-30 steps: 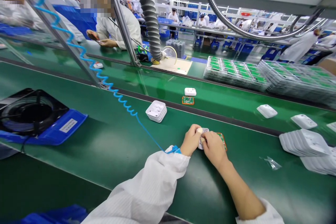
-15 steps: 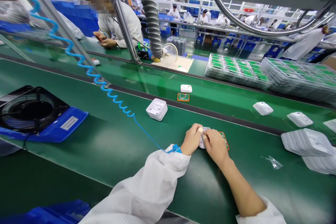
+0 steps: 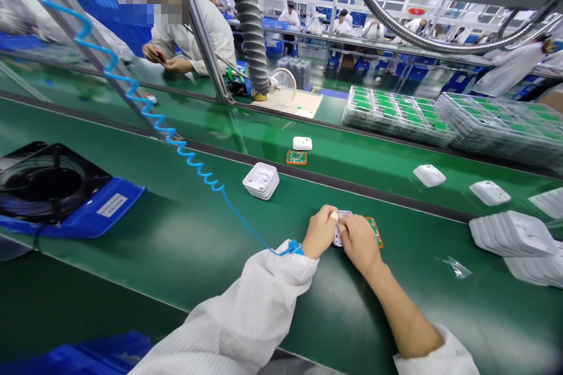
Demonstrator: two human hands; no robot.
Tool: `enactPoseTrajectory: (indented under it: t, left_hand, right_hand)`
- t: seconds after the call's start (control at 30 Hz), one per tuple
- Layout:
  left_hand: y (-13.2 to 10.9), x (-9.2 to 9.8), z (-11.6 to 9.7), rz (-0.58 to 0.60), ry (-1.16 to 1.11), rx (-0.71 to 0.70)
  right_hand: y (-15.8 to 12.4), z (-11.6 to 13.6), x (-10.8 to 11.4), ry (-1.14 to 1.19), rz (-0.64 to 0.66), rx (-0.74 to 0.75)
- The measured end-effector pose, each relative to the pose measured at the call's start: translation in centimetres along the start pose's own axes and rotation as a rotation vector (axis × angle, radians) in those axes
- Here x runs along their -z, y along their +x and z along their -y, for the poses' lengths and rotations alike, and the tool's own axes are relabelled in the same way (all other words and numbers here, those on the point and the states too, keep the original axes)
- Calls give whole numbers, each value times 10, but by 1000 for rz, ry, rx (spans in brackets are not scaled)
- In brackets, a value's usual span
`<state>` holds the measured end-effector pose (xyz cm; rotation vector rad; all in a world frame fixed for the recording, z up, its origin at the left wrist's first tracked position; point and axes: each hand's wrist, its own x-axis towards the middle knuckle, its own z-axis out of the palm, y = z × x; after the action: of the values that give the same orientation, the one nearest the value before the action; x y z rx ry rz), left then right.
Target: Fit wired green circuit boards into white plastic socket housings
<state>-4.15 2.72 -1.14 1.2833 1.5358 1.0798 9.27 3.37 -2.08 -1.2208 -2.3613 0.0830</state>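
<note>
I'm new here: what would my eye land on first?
Probably the bright blue coiled cord, slanting from the upper left down to a blue band at the left wrist. Next, right of centre, the left-hand grip and right-hand grip meet on a small white casing. A black fan stands out at far left.

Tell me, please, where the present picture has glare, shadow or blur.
In the head view, pale glare lies on the green table and a dark shadow beside the right forearm; in the head view, the left hand and right hand look fairly sharp; at the head view's right edge, the plastic trays look smeared; at its upper left, a white coat looks blurred.
</note>
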Motion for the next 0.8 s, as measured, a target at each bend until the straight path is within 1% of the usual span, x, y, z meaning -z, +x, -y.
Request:
enactPoseTrajectory:
  t: [0.13,0.3,0.47,0.57,0.7,0.8]
  left_hand:
    - [1,1,0,3,32,-10]
    - [-3,0,-3,6,71,6]
    - [-4,0,-4,19,120,-13]
    - [2,5,-2,6,106,-17]
    - [9,13,-2,-51,117,-33]
    - [10,17,-5,-19,168,-105]
  right_hand:
    - [1,-2,2,10,29,0]
    - [3,2,3,16,37,25]
    - [4,3,3,-6,55,4]
    - [1,0,6,8,32,-1]
    - [-7,-6,9,-74,-6,0]
    - [-10,-10,6,-109,11,5]
